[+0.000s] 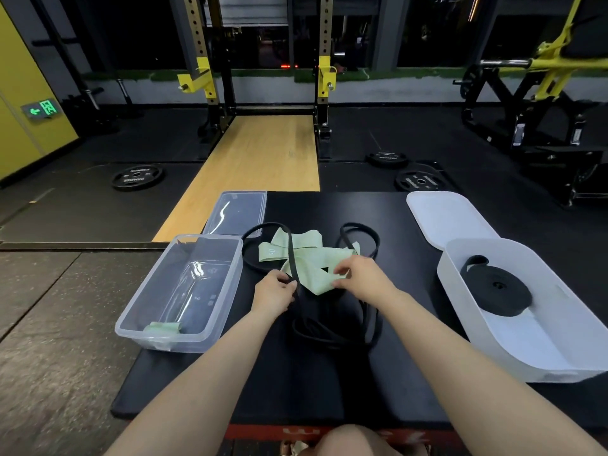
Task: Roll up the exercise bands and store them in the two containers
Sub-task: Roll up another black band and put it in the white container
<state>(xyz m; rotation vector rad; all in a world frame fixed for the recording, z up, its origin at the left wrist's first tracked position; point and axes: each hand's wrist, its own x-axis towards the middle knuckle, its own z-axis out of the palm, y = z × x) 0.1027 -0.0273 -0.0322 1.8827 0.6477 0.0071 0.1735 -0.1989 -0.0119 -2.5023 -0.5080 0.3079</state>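
Black mat (329,390), fingers (340,284) pinching green band (316,278)

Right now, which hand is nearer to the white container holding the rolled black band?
Right. The right hand pinches the green band mid-table, left of the white container. The left hand is further left, gripping a black band.

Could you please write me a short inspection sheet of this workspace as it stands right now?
Surface: black mat over a red-edged platform.
Job's things: clear container holds one rolled green band; white container holds one rolled black band; loose green band and black loop bands tangled mid-mat.
Clutter: clear lid, white lid.
Hands: left hand pinches a black band; right hand pinches the green band.
Cables: nothing seen.
Surroundings: squat rack, weight plates.
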